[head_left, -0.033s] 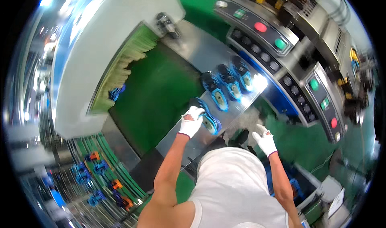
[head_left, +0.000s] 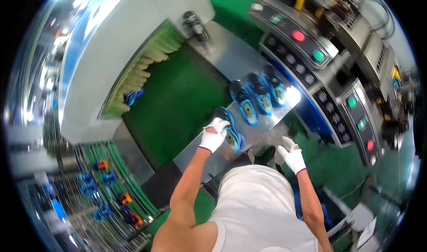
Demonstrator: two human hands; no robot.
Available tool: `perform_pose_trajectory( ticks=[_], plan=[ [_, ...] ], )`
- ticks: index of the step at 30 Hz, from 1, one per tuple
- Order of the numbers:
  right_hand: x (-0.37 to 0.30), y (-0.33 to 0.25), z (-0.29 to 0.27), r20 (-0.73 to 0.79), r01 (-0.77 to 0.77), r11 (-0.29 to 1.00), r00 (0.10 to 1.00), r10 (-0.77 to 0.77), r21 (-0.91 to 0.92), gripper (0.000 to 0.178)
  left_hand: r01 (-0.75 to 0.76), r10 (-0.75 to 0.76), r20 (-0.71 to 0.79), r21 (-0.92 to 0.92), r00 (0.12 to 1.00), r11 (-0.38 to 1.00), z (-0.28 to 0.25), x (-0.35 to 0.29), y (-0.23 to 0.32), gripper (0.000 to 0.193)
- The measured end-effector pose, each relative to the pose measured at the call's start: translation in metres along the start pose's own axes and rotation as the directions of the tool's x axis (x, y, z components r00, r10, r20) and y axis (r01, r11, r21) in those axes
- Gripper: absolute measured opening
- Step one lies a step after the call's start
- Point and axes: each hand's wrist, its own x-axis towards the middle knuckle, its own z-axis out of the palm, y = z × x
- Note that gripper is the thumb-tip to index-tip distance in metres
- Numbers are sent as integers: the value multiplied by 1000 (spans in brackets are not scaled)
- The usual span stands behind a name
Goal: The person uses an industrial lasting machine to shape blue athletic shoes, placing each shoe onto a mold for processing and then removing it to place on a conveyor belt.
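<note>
My left hand (head_left: pixel 213 136), in a white glove, is closed on a black and blue shoe (head_left: pixel 236 138) at the near end of a metal ledge (head_left: pixel 204 152). The fingers hide part of its front. Farther along the ledge stand three similar shoes in a row: a near one (head_left: pixel 244 104), a middle one (head_left: pixel 261 96) and a far one (head_left: pixel 275 86). Their dark toes point away from me, and pale oval pieces show in their openings. My right hand (head_left: pixel 292 157), also gloved, hangs over the floor right of the ledge, empty, with thumb and fingers apart.
A green conveyor belt (head_left: pixel 178 100) runs beside the ledge from a pale housing with a fringed curtain (head_left: pixel 138 72); a blue item (head_left: pixel 132 96) sits at the fringe. Right stands a machine with button panels (head_left: pixel 307 38). A rack (head_left: pixel 111 181) with shoes is at lower left.
The whole view has shifted slightly, carrying the machine and ledge to the right in the picture. My left hand stays on the same shoe, and my right hand keeps its pose.
</note>
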Motion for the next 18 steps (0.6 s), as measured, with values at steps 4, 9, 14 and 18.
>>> perform_pose_trajectory(
  ticks=[4,9,14,18],
  plan=[
    [56,-73,46,179,209,975,959,-221,80,71,-61,61,0,-1,998,998,-12,-21,-14,31],
    [155,-84,124,-26,363,751,892,-450,-552,100,115,-191,-299,-255,935,960,11,-51,-25,54],
    [188,-80,147,-176,0,827,977,-119,-562,96,332,-471,-279,-425,837,842,43,-53,-19,65],
    [171,-106,132,-15,-97,822,994,107,-562,94,509,-601,-102,-431,793,745,44,-47,-33,69]
  ],
)
